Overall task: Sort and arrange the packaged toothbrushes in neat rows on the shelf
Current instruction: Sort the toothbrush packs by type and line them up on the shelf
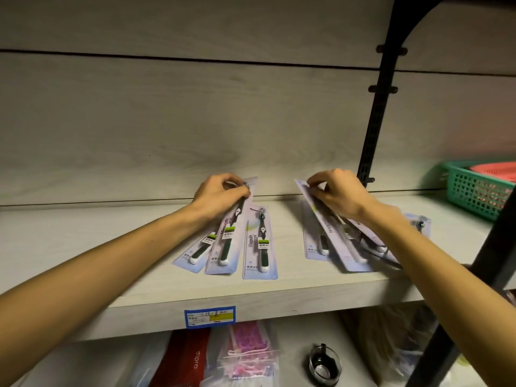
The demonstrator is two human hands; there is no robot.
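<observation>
The left hand (220, 195) is curling its fingers and thumb around the top end of a packaged toothbrush (225, 247), pinching it near the back wall of the shelf (145, 283). That pack is lying at a slant, its lower end pointing toward the shelf's front edge, and it is overlapping a second slanted pack (194, 254) just to its left. Just beside them on the right, a third pack (259, 244) is lying nearly straight and flat, with the word "Nlepoth" showing on its card; it is not being touched.

The right hand (339, 192) is pinching the top end of another toothbrush pack (332, 233), fingers bent over the card's upper corner. This pack is tilting up off the shelf at its far end and running diagonally down toward the front. Beneath and around it more packs are lying in a loose, overlapping pile (371, 247); one pale pack (317, 241) is sticking out on the left of the pile and another (418, 222) is peeking out past the right forearm. How many are in the pile I cannot tell.

The two groups are sitting well apart on the same shelf board. A blue and yellow price label (210, 317) is stuck on the shelf's front edge. At the far right a green plastic basket (472, 191) is standing on the shelf, near a black bracket upright (374, 121). On the level below, bagged pink items (248, 350) and a small glass cup (325, 364) are resting.
</observation>
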